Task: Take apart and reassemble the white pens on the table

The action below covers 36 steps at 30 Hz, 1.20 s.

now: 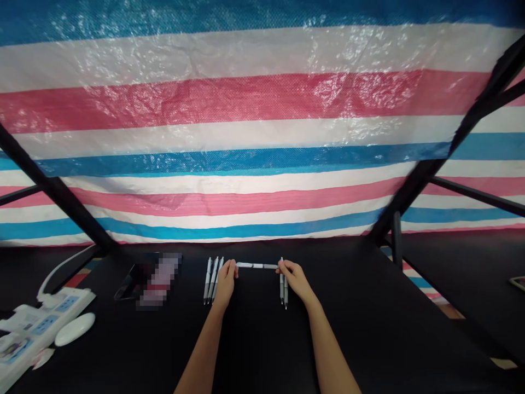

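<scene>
A white and grey pen (256,266) is held level between my two hands above the black table. My left hand (225,282) pinches its white end, and my right hand (296,278) has its fingers closed on the grey end. Several similar pens (210,282) lie side by side, pointing away from me, just left of my left hand, which covers part of the nearest one. Two more pens (284,290) lie beside and partly under my right hand, their upper parts mostly hidden by its fingers.
On the black table (262,339), a dark flat device (137,276), partly blurred out, lies at left. A white power strip (49,328) with plugs and a white oval object (75,329) sit at lower left. Black frame bars (443,142) slant up both sides before a striped sheet (246,98).
</scene>
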Each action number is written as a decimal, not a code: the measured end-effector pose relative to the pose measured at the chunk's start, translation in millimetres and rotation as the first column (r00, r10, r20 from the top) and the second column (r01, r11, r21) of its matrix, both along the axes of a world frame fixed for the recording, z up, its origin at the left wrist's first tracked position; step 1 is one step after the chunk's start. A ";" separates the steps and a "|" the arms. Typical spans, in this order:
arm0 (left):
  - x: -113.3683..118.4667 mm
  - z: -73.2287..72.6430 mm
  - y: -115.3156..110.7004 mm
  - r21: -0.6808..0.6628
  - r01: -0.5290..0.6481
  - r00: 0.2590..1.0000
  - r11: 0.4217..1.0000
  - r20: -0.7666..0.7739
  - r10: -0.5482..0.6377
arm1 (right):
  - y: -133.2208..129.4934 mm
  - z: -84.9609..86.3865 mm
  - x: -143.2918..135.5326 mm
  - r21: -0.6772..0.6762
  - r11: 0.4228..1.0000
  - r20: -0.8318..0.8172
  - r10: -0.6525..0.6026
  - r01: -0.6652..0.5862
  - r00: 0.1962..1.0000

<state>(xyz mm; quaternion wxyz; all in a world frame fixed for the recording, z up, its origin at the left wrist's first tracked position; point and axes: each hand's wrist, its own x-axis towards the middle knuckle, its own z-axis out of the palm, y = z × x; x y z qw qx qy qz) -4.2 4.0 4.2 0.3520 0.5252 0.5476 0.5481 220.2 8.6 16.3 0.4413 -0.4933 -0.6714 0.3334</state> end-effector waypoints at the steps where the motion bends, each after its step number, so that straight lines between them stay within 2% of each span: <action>1: 0.0 -0.1 0.2 0.001 0.001 1.000 1.000 0.000 -0.001 | -0.4 0.5 0.3 -0.001 1.000 0.003 -0.011 0.011 1.000; 5: -0.2 -0.3 0.3 -0.001 -0.008 1.000 1.000 0.004 0.008 | -0.3 -0.1 1.9 0.031 0.999 -0.019 -0.009 0.010 1.000; 11: 0.3 -1.0 0.8 0.005 -0.016 0.999 1.000 0.038 0.016 | 2.4 -3.9 1.0 0.087 0.996 0.030 0.008 -0.011 1.000; 20: -2.8 -11.7 7.2 -0.008 -0.018 0.981 1.000 0.192 0.019 | 1.0 0.4 -1.1 0.112 0.994 0.031 -0.019 0.016 0.999; 28: -2.4 -12.5 7.2 -0.007 -0.023 0.982 1.000 0.187 0.024 | -0.8 1.3 -4.0 0.142 0.990 0.054 -0.009 0.002 0.998; 36: -1.0 -7.3 4.1 -0.007 -0.036 0.983 0.999 0.181 0.037 | -1.5 -1.0 -4.8 0.080 0.996 0.064 0.028 -0.033 0.998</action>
